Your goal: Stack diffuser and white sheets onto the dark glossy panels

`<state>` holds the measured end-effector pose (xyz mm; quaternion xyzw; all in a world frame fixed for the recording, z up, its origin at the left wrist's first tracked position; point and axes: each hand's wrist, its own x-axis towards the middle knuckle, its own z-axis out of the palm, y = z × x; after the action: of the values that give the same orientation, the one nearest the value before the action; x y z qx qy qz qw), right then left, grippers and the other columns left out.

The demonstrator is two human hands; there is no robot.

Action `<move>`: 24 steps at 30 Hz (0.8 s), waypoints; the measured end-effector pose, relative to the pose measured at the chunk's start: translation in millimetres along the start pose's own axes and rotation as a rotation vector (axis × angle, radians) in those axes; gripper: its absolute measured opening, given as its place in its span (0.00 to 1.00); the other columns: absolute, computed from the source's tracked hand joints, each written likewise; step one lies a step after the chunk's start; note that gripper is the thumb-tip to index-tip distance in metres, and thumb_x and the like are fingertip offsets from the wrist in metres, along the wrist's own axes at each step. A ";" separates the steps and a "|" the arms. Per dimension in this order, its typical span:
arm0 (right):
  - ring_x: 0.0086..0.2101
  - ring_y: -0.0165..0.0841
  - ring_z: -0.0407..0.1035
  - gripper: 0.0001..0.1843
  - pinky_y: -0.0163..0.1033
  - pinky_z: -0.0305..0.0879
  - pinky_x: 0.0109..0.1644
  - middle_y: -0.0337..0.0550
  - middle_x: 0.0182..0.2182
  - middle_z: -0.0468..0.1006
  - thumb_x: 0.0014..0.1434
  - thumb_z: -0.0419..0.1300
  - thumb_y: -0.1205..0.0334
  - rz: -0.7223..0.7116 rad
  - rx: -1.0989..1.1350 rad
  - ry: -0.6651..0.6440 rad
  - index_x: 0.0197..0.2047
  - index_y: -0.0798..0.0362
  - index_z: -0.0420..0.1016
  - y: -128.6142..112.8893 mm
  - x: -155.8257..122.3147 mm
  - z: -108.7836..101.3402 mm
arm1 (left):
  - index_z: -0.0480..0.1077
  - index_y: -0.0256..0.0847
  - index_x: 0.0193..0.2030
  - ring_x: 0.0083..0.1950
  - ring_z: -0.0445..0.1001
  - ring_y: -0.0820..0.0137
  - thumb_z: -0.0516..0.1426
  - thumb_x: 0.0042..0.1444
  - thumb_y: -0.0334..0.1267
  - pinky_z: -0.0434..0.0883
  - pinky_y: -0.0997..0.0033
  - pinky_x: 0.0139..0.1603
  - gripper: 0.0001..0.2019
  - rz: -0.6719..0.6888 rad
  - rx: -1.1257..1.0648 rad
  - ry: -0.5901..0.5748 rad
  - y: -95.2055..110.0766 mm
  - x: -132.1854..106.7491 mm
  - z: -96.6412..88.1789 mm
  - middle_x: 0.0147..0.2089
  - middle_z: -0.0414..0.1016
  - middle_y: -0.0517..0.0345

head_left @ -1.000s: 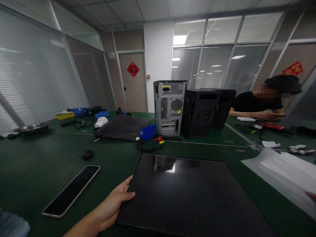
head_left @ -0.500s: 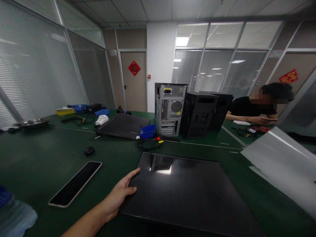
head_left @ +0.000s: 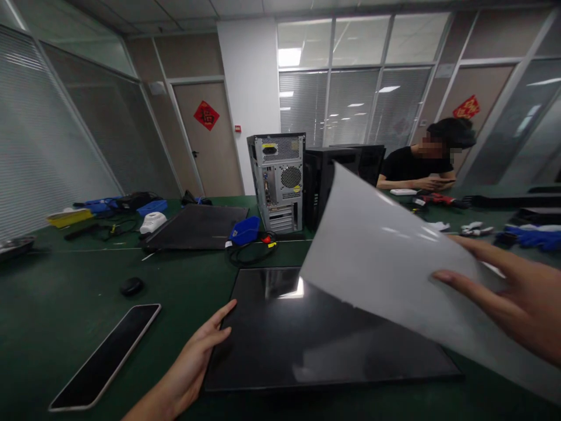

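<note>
A flat, glossy black monitor panel (head_left: pixel 272 345) lies in front of me, reflecting the ceiling light. My left hand (head_left: pixel 204 345) grips its left edge, thumb and forefinger over the top; the other fingers are mostly hidden at the side. On the right, my right hand (head_left: pixel 512 292) pinches a thin, translucent white sheet (head_left: pixel 372 251) between thumb and fingers. The sheet is bent and tilted, hanging above the panel's right part and covering its far right corner. A phone (head_left: pixel 107 356) with a dark screen rests left of my left hand.
Behind the panel stand an open-backed computer case (head_left: pixel 280 181) and black cases (head_left: pixel 324 175). A dark flat panel (head_left: pixel 197 228), a blue cable plug (head_left: pixel 244 231) and a small black puck (head_left: pixel 132 286) lie on the green table (head_left: pixel 184 280). Across it, a person (head_left: pixel 412 166) leans over.
The white sheet has come in from the right over the panel, and my right hand holding it is now visible. My view has shifted right; my left hand stays on the panel's edge.
</note>
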<state>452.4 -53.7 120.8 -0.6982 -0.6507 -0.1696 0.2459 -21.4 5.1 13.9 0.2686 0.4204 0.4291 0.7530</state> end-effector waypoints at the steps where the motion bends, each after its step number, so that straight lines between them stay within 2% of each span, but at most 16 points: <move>1: 0.42 0.42 0.71 0.38 0.51 0.68 0.43 0.44 0.52 0.72 0.53 0.53 0.32 -0.055 0.054 -0.066 0.61 0.41 0.61 -20.6 5.5 3.5 | 0.51 0.51 0.68 0.58 0.71 0.52 0.59 0.53 0.36 0.66 0.48 0.59 0.36 -0.003 -0.030 -0.001 -0.6 1.8 -1.8 0.64 0.67 0.48; 3: 0.49 0.39 0.68 0.35 0.49 0.66 0.51 0.39 0.56 0.69 0.56 0.51 0.35 -0.143 0.147 -0.176 0.62 0.41 0.59 -59.9 12.5 20.0 | 0.53 0.50 0.68 0.60 0.69 0.53 0.57 0.56 0.40 0.65 0.49 0.60 0.33 -0.001 -0.089 -0.020 -2.3 5.3 -5.4 0.64 0.66 0.49; 6: 0.56 0.38 0.62 0.35 0.49 0.59 0.60 0.41 0.59 0.65 0.59 0.49 0.36 -0.223 0.262 -0.331 0.64 0.46 0.59 -104.6 6.4 67.0 | 0.54 0.47 0.68 0.62 0.67 0.55 0.55 0.58 0.41 0.63 0.51 0.62 0.30 0.037 -0.106 -0.046 -4.2 7.2 -6.9 0.65 0.65 0.49; 9: 0.63 0.44 0.50 0.41 0.55 0.47 0.66 0.45 0.65 0.55 0.58 0.48 0.34 -0.295 0.262 -0.496 0.67 0.47 0.54 -130.0 -15.3 121.2 | 0.54 0.47 0.67 0.61 0.68 0.55 0.56 0.58 0.40 0.65 0.52 0.60 0.31 0.067 -0.058 -0.014 -4.9 5.3 -4.2 0.64 0.66 0.47; 12: 0.66 0.46 0.37 0.40 0.61 0.35 0.67 0.43 0.67 0.45 0.59 0.42 0.33 -0.300 0.229 -0.597 0.69 0.45 0.47 -141.4 -34.4 156.8 | 0.54 0.50 0.67 0.57 0.72 0.55 0.59 0.55 0.38 0.69 0.53 0.56 0.33 0.084 0.030 0.078 -6.1 3.7 -2.2 0.61 0.70 0.48; 15: 0.67 0.46 0.32 0.41 0.62 0.29 0.67 0.42 0.68 0.40 0.60 0.38 0.32 -0.282 0.224 -0.617 0.70 0.44 0.43 -147.0 -40.0 168.5 | 0.51 0.53 0.68 0.49 0.78 0.54 0.61 0.51 0.35 0.74 0.54 0.48 0.39 0.096 0.119 0.127 -7.7 3.5 -2.9 0.57 0.74 0.48; 19: 0.66 0.48 0.30 0.42 0.62 0.24 0.66 0.43 0.68 0.38 0.60 0.38 0.33 -0.262 0.238 -0.625 0.70 0.47 0.43 -155.5 -36.5 170.1 | 0.48 0.53 0.69 0.42 0.80 0.56 0.60 0.52 0.37 0.75 0.59 0.39 0.40 0.079 0.157 0.140 -8.1 2.0 -3.4 0.54 0.77 0.48; 22: 0.66 0.47 0.30 0.42 0.61 0.24 0.66 0.44 0.68 0.39 0.60 0.38 0.33 -0.273 0.243 -0.627 0.70 0.47 0.44 -162.2 -33.5 171.8 | 0.45 0.54 0.70 0.42 0.80 0.57 0.58 0.53 0.36 0.75 0.61 0.38 0.39 0.079 0.196 0.142 -8.7 1.0 -3.6 0.57 0.74 0.48; 24: 0.67 0.46 0.30 0.42 0.60 0.23 0.66 0.44 0.69 0.39 0.60 0.38 0.33 -0.280 0.248 -0.625 0.70 0.48 0.44 -166.0 -32.0 173.0 | 0.44 0.54 0.70 0.47 0.78 0.56 0.57 0.53 0.34 0.74 0.60 0.41 0.40 0.104 0.244 0.167 -10.7 1.4 -5.2 0.63 0.67 0.48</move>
<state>270.3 22.8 -18.7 -0.5853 -0.7993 0.1000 0.0923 -21.0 1.4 2.5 0.3431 0.5160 0.4339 0.6540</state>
